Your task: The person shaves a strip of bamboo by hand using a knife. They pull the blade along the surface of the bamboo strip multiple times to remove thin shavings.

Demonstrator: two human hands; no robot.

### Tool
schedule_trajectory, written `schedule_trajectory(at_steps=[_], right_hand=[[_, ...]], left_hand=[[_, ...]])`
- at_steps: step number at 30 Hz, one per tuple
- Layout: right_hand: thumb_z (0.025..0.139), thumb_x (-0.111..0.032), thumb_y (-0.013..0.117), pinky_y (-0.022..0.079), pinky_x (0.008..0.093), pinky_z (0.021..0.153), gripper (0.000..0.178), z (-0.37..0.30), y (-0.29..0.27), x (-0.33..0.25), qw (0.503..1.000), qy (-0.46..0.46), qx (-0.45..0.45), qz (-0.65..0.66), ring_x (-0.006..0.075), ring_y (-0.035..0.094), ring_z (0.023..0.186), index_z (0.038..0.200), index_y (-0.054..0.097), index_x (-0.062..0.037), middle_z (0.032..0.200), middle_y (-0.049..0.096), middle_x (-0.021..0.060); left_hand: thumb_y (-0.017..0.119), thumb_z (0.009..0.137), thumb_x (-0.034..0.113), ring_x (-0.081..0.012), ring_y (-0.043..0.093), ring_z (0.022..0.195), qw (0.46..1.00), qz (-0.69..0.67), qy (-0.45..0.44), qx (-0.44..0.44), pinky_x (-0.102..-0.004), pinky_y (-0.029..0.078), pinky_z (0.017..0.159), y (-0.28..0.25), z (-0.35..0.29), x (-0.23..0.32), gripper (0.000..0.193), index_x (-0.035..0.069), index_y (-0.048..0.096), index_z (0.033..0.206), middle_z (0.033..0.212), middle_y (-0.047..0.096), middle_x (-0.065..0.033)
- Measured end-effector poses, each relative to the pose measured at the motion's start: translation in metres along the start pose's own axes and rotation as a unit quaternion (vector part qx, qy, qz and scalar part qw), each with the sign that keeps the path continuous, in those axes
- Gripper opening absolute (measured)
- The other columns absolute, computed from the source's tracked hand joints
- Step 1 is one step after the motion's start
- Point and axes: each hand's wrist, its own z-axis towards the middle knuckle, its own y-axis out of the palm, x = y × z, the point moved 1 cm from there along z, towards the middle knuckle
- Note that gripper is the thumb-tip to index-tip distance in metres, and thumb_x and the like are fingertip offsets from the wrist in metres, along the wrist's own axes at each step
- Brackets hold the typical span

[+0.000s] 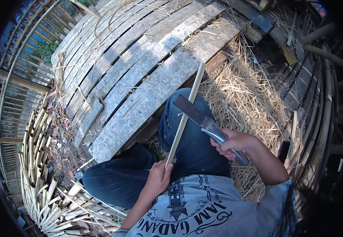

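My left hand (159, 178) is closed around the lower end of a long, pale bamboo strip (187, 108). The strip slants up and away over my bent knee, its far end near the wooden platform's edge. In my right hand (234, 144) is a broad-bladed knife (195, 112) with a dark, square-ended blade and a grey handle. The blade lies across the strip, about midway along it; whether it touches or cuts into the strip I cannot tell. My fingers wrap the handle, whose butt end sticks out below the hand.
A platform of weathered planks (139, 89) with gaps between them spreads ahead. Pale shavings (246, 106) heap to the right of my knee. Cut bamboo poles (60, 213) are piled at the lower left, beside a bamboo fence (25, 94). More bamboo lengths (319, 130) line the right side.
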Motion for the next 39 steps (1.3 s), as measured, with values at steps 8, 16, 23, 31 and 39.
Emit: schedule_trajectory(at_steps=[8, 16, 23, 31, 39], right_hand=[[0.075, 0.001, 0.06, 0.044, 0.0272, 0.04, 0.016, -0.007, 0.021, -0.022, 0.929, -0.106, 0.289, -0.203, 0.0115, 0.055, 0.044, 0.088, 0.049, 0.0002, 0.057, 0.052, 0.0032], [0.073, -0.001, 0.061, 0.045, 0.0277, 0.041, 0.017, -0.01, 0.012, -0.027, 0.935, -0.076, 0.278, -0.209, 0.0127, 0.056, 0.045, 0.087, 0.051, 0.0038, 0.06, 0.056, 0.0054], [0.073, 0.002, 0.059, 0.047, 0.0297, 0.042, 0.017, -0.008, 0.006, -0.018, 0.963, 0.013, 0.179, -0.199, 0.013, 0.057, 0.047, 0.088, 0.05, 0.0001, 0.06, 0.054, 0.0057], [0.072, 0.005, 0.062, 0.045, 0.0277, 0.041, 0.023, -0.007, 0.03, -0.02, 0.951, -0.146, 0.229, -0.146, 0.0112, 0.055, 0.047, 0.089, 0.048, -0.0016, 0.064, 0.052, 0.0038], [0.073, 0.003, 0.058, 0.046, 0.0276, 0.041, 0.031, -0.011, 0.026, -0.008, 0.95, -0.03, 0.227, -0.211, 0.0122, 0.057, 0.045, 0.103, 0.053, 0.0063, 0.057, 0.053, 0.003]], left_hand=[[0.054, 0.096, 0.014, -0.0341, 0.054, 0.065, 0.994, 0.092, 0.042, 0.028, -0.042, 0.04, 0.067, -0.003, 0.012, 0.008, 0.021, -0.001, 0.064, 0.085, 0.065, 0.054, -0.0162], [0.054, 0.096, 0.016, -0.0336, 0.054, 0.067, 0.991, 0.121, 0.045, 0.034, -0.0424, 0.04, 0.068, -0.001, 0.02, 0.015, 0.021, 0.0, 0.064, 0.086, 0.065, 0.055, -0.0155], [0.056, 0.094, 0.015, -0.0326, 0.055, 0.07, 0.991, 0.124, 0.047, 0.035, -0.0427, 0.04, 0.069, -0.001, 0.016, 0.014, 0.021, 0.0, 0.064, 0.082, 0.067, 0.057, -0.0149], [0.056, 0.093, 0.015, -0.0319, 0.055, 0.07, 0.989, 0.129, 0.052, 0.045, -0.0424, 0.04, 0.069, -0.002, 0.019, 0.018, 0.02, 0.0, 0.064, 0.082, 0.067, 0.058, -0.0148], [0.057, 0.094, 0.015, -0.033, 0.054, 0.069, 0.989, 0.139, 0.039, 0.029, -0.0416, 0.041, 0.069, -0.003, 0.018, 0.016, 0.021, 0.001, 0.068, 0.083, 0.072, 0.058, -0.0154]])
